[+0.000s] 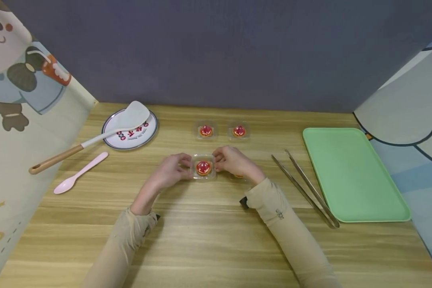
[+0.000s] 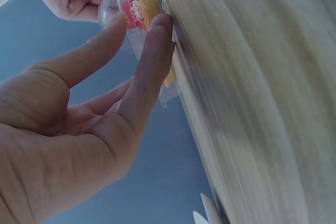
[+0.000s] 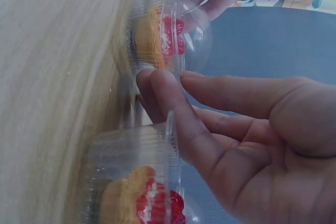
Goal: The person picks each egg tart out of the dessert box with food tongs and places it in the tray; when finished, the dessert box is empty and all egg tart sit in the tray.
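Note:
A small tart with a glossy red top sits inside a clear plastic box on the table, between the two hands. My left hand pinches the left side of this box, thumb and index finger at its edge in the left wrist view. From the right, my right hand holds the opposite edge between thumb and fingertips. Another boxed tart stands close beside the right hand, mostly covered by that hand in the head view. Farther back are two more boxed tarts, a left one and a right one.
At left, a white spatula with a wooden handle lies across a round plate. A pink spoon lies nearer. On the right, metal tongs lie beside a green tray. A dark panel rises behind the table.

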Motion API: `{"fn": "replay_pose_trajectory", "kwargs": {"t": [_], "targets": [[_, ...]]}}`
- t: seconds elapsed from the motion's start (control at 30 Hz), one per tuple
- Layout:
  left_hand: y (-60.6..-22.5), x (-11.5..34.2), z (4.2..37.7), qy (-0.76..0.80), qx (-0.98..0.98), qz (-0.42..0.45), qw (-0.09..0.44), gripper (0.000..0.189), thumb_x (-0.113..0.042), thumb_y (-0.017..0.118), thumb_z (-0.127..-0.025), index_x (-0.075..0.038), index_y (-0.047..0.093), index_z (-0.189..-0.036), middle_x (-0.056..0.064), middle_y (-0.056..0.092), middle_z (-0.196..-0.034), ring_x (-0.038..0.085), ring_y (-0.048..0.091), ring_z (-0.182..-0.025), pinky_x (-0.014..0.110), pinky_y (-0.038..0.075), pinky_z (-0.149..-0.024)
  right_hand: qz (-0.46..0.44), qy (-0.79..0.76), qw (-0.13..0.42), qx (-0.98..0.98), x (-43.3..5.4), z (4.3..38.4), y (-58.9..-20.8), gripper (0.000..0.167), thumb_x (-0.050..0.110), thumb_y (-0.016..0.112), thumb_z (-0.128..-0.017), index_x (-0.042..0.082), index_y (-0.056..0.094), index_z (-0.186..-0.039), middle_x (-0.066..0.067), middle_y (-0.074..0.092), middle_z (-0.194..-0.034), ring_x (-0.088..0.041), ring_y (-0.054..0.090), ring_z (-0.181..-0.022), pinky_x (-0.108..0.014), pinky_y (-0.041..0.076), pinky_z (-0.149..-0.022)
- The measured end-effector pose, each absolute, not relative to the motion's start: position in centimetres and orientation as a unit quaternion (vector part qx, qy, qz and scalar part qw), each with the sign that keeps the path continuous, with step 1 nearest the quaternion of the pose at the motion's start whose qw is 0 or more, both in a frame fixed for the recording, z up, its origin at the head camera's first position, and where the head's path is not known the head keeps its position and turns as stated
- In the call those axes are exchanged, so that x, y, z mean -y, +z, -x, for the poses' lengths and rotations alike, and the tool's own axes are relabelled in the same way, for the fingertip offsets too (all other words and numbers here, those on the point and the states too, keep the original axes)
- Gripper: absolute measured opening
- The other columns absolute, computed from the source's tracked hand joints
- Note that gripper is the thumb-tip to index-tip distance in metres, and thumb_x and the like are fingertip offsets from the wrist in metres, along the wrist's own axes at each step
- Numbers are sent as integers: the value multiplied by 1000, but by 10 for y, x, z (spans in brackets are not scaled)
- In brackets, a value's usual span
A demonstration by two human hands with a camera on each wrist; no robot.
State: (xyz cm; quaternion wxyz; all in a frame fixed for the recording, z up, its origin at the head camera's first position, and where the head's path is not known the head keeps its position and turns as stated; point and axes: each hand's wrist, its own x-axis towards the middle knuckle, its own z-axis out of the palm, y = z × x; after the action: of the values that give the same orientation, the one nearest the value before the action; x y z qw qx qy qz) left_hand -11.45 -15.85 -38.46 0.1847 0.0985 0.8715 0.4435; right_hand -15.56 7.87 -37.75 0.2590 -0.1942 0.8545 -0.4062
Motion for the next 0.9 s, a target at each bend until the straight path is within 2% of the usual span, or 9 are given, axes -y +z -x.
{"fn": "replay_pose_trajectory", "kwargs": {"t": [0.33,0.9], "targets": [[-386,158,112,444,-873,-102,176,57,5,79,-90,16,54,-140,30,69,-128,47,71,-111,53,60,-103,196,-407,257,-854,-79,155,-378,39,-7,68,-99,-16,59,-136,-25,72,-120,-33,71,-110,-34,63,-96],[-385,159,111,450,-870,-103,173,56,5,80,-89,15,55,-139,31,69,-128,47,72,-110,54,60,-102,194,-415,251,-853,-78,153,-377,36,-9,67,-98,-16,61,-133,-24,72,-117,-34,71,-108,-35,63,-95]]}}
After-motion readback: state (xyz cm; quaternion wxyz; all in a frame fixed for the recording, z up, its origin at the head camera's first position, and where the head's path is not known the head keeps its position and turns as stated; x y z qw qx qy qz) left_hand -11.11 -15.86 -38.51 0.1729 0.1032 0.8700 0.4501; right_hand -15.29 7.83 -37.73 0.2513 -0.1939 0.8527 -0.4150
